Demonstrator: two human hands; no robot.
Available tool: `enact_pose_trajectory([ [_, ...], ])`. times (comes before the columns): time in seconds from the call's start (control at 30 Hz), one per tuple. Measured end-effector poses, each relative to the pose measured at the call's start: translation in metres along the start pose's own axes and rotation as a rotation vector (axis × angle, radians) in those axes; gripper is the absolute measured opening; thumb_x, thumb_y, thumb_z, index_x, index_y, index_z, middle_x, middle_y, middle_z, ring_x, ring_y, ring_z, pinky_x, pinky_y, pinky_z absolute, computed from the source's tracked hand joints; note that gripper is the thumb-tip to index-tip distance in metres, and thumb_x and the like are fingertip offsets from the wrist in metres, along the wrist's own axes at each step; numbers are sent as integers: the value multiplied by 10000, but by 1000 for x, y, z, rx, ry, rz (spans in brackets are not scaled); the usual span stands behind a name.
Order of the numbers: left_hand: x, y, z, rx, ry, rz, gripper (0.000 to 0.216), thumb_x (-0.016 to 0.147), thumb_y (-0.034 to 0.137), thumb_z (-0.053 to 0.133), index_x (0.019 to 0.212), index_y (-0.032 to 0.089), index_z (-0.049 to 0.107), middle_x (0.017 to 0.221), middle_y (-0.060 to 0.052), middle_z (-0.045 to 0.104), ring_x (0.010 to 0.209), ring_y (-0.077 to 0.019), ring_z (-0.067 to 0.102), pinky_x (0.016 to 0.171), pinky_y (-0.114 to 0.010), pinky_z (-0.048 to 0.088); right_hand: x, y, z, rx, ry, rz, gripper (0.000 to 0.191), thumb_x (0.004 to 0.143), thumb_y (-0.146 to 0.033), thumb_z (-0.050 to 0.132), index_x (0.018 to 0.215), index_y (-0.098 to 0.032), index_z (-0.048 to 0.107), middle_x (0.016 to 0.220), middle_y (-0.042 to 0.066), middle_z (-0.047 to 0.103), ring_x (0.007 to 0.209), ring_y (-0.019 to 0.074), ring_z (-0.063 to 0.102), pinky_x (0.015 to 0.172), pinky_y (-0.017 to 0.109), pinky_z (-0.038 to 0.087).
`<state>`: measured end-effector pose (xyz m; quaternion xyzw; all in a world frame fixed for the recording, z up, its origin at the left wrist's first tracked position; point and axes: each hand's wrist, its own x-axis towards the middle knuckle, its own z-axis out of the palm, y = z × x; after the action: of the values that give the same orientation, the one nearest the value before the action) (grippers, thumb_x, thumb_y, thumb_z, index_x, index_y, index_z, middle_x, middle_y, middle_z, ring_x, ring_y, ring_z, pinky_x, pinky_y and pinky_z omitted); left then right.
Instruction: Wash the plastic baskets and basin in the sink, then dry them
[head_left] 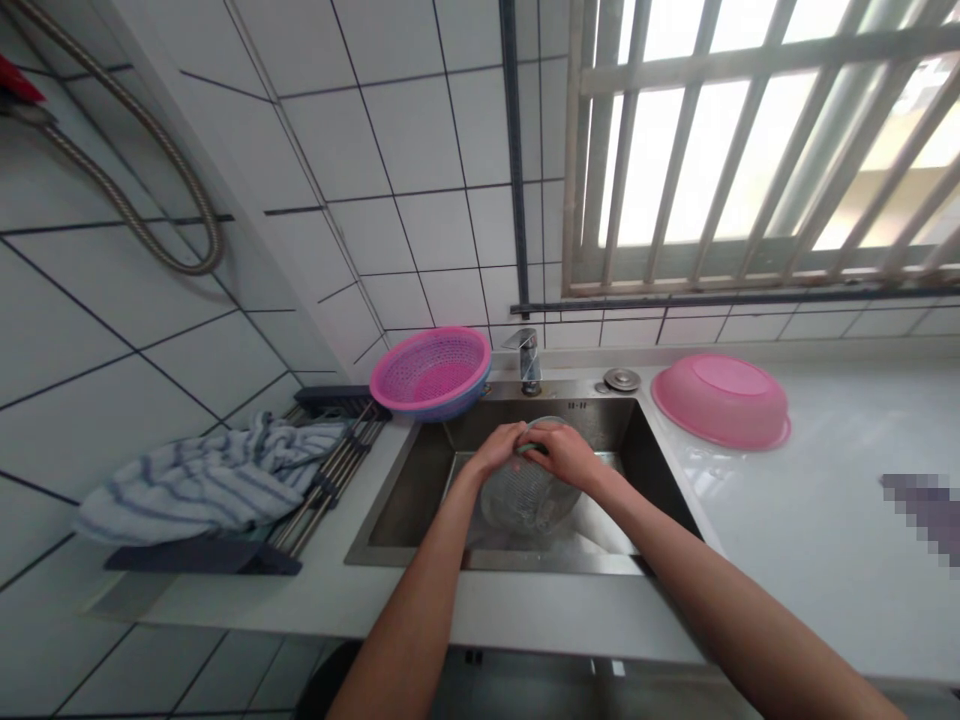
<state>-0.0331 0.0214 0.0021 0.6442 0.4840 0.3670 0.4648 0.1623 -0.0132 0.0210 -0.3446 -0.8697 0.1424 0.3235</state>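
Both my hands are down in the steel sink [420,470], held together over a metal mesh strainer bowl [517,495]. My left hand [496,448] curls round the bowl's upper rim on the left. My right hand [562,452] is closed on the rim beside it, with something greenish just showing between the two hands that I cannot name. The bowl is tilted, its rounded mesh side facing me, above the sink floor. The tap [527,358] stands behind at the sink's back edge.
A pink and blue plastic colander [433,372] rests at the sink's back left corner. An upturned pink basin [721,400] lies on the white counter at right. A striped towel [202,478] lies on a roll-up drying rack [330,470] at left. A barred window is above.
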Motion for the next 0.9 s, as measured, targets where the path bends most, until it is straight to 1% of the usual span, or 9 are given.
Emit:
enact_pose_trajectory([
  [0.07,0,1,2,-20,-34,2,355,899,495,577,762,173,638,757,-56,714,763,-217,640,687,-305,502,0,3,-3,-15,9,11,214,945,-194,691,1134,-262,765,1088,49,757,1017,199,712,919,291,517],
  [0.23,-1,0,5,-116,-131,-73,420,937,557,510,915,169,669,638,-49,687,562,-205,609,512,-282,451,-1,18,-11,-39,170,179,188,969,-225,661,1116,-262,773,1076,46,760,1001,205,717,915,304,523],
  [0.3,0,-1,4,-86,-75,-58,384,937,518,524,857,171,667,662,-47,696,610,-201,623,570,-289,490,-1,13,-7,-22,138,133,197,955,-201,672,1113,-260,774,1075,45,762,1011,208,716,925,306,523],
  [0.43,3,-1,3,-22,116,27,263,901,387,581,760,177,654,852,-56,746,874,-216,669,806,-302,534,0,0,1,22,-6,-37,230,936,-179,693,1132,-268,772,1125,46,760,1074,209,704,960,302,515],
  [0.5,3,-1,3,-48,101,15,264,912,399,571,806,178,669,839,-55,743,847,-220,673,781,-309,536,0,2,-2,1,7,-12,222,949,-194,680,1137,-272,772,1121,47,759,1061,207,706,949,301,517],
  [0.6,1,-1,4,-106,-15,-59,354,942,494,528,896,177,678,677,-43,690,639,-213,633,602,-308,503,0,9,-8,-51,124,120,206,964,-215,666,1134,-263,772,1091,50,758,1018,206,711,925,302,521],
  [0.67,0,0,5,-116,-32,-75,378,937,522,532,897,175,677,657,-41,677,597,-207,609,556,-299,479,0,8,-7,-47,149,135,212,952,-196,674,1128,-260,772,1088,47,759,1014,203,712,919,296,522],
  [0.8,2,0,4,-54,114,15,283,902,417,589,786,170,664,832,-57,731,828,-220,653,714,-302,528,0,-3,2,1,1,-49,238,918,-147,698,1108,-268,775,1100,35,763,1046,202,708,933,283,514],
  [0.9,1,0,4,-65,111,44,287,919,405,568,799,163,664,805,-51,726,808,-209,655,723,-297,529,-1,-1,1,-20,18,-28,224,934,-170,688,1118,-266,773,1100,41,761,1038,204,707,926,289,515],
])
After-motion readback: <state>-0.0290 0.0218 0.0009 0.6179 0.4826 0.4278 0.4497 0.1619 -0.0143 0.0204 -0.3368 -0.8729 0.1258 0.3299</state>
